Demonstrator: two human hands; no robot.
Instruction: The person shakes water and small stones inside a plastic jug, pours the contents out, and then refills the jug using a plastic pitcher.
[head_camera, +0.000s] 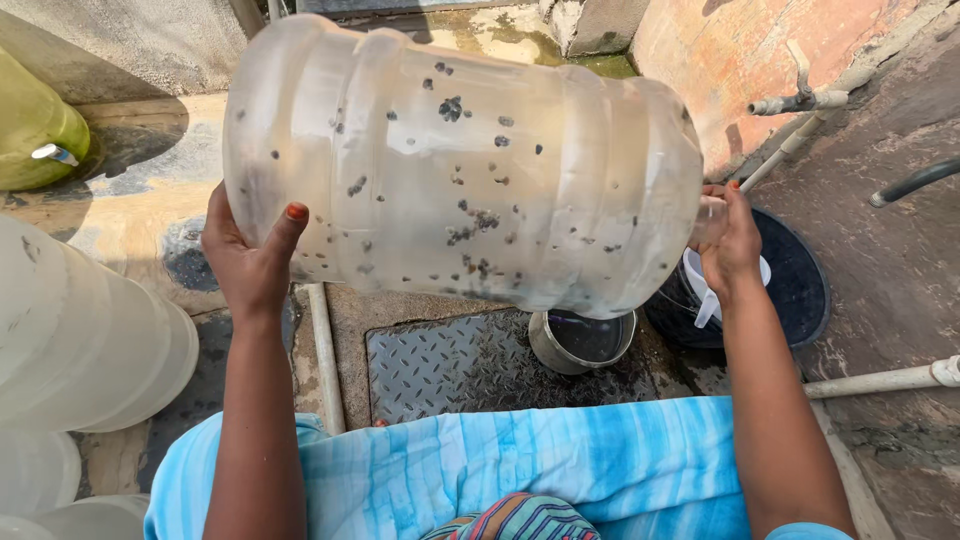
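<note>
A large translucent water jug (460, 165) lies on its side in the air in front of me, with dark specks scattered inside it. My left hand (248, 258) presses against its base end at the left. My right hand (730, 240) grips its neck end at the right. Below the jug a small metal pot (583, 340) with dark water stands on a chequered metal plate (450, 365).
Other translucent jugs (80, 340) lie at the left. A green container (35, 125) sits at the far left. A black basin (795, 285) with a white scoop (700, 285) is at the right, beneath a tap (800, 100). White pipes (880, 380) cross the wet ground.
</note>
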